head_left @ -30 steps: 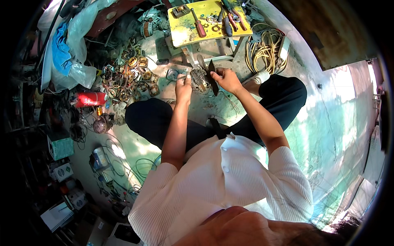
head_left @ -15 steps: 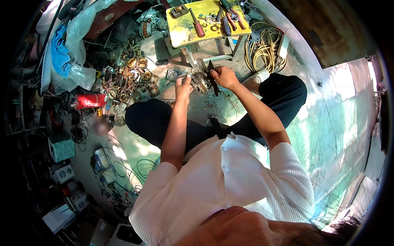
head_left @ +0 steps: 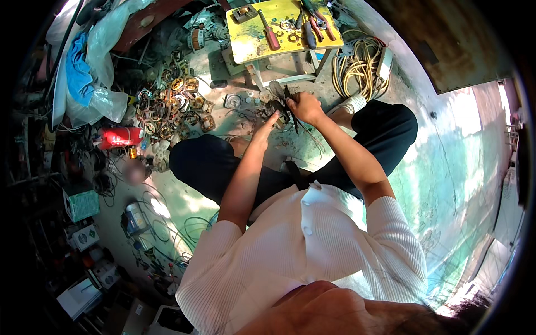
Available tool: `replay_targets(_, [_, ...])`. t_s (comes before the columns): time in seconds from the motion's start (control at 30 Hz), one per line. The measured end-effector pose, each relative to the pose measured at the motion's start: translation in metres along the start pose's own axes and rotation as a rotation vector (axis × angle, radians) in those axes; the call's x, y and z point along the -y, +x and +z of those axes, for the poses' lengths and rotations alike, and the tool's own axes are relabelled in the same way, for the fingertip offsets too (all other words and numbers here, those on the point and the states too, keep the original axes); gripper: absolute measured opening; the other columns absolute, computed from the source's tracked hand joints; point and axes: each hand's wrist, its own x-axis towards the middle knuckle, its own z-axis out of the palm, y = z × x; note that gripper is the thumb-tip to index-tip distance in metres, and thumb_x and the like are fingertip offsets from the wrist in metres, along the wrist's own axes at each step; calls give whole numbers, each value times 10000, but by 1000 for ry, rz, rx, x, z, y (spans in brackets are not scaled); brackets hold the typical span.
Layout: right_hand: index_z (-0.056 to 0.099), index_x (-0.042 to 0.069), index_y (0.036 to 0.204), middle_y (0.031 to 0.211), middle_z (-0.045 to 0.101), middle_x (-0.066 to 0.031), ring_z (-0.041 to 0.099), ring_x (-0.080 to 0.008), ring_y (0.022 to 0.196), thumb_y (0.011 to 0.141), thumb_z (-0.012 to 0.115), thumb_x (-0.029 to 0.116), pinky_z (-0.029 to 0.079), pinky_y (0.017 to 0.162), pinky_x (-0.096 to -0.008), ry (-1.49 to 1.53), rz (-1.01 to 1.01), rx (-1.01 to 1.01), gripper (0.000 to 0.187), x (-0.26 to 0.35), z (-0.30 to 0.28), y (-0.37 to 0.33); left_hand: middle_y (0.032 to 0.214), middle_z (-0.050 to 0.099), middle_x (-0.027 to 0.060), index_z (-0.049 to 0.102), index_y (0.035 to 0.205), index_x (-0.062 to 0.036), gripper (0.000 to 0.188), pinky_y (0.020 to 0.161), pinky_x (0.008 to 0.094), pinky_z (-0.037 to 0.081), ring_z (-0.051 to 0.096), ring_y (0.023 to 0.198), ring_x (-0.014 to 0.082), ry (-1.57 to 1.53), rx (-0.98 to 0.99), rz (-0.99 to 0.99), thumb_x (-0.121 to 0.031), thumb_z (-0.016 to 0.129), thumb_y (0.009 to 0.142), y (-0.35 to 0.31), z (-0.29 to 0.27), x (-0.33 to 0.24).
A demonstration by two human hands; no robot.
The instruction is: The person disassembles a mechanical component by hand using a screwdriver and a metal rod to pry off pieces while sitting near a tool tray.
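Note:
In front of my crossed legs, my right hand (head_left: 305, 107) is closed in a pinch on a dark, flat strip (head_left: 288, 92). My left hand (head_left: 267, 129) reaches in from the other side with its fingers stretched out, its fingertips against a dark, tangled clump (head_left: 273, 107) beside the strip. That clump sits low over the floor, and its kind is too small to make out. Left of it stand a square metal part with a round middle (head_left: 233, 101) and a small round piece. Thin wires (head_left: 316, 143) trail on the floor below my right hand.
A low yellow table (head_left: 245, 46) ahead holds a red-handled screwdriver (head_left: 271, 38), pliers (head_left: 317, 29) and small rings. Several copper-wound motor cores (head_left: 178, 106) lie heaped at left, near a red can (head_left: 121, 137). Coiled cable (head_left: 363, 70) lies by the right wall.
My left hand has moved right, away from the square metal part, to the dark clump beside the strip. My right hand still grips the strip, almost in the same place.

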Motion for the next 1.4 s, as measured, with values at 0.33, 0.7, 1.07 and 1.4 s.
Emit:
replay_targets(0.33, [716, 74, 1109, 887, 717, -123, 633, -330, 1076, 898, 600, 628, 294, 1094, -608, -77, -196, -338, 604, 25, 11, -44, 1198, 650, 53, 578, 1285, -72, 547, 997, 360, 429, 588, 1146, 175, -373, 205, 219, -403, 748, 884, 8, -16, 3])
replay_targets(0.7, [743, 116, 915, 872, 721, -88, 648, -303, 986, 899, 714, 318, 435, 937, -451, 20, -116, -777, 205, -25, -33, -36, 1422, 555, 129, 510, 1425, -101, 778, 1109, 586, 392, 509, 1327, 342, -788, 529, 239, -583, 678, 837, 4, -35, -4])
replay_targets(1.07, [780, 164, 1001, 942, 726, -29, 593, -246, 1036, 861, 753, 235, 360, 1001, -408, 161, -396, -478, 159, 19, -24, -55, 1396, 558, 91, 487, 1419, -72, 803, 1094, 449, 447, 536, 1276, 272, -741, 571, 217, -454, 817, 794, -12, -42, -11])
replay_targets(1.4, [792, 178, 835, 842, 713, -20, 577, -261, 988, 806, 791, 379, 331, 984, -448, 350, -187, -349, 203, 26, -1, -37, 1405, 548, 55, 488, 1420, -80, 636, 1126, 384, 392, 508, 1299, 210, -565, 475, 333, -457, 663, 939, -11, -32, -12])
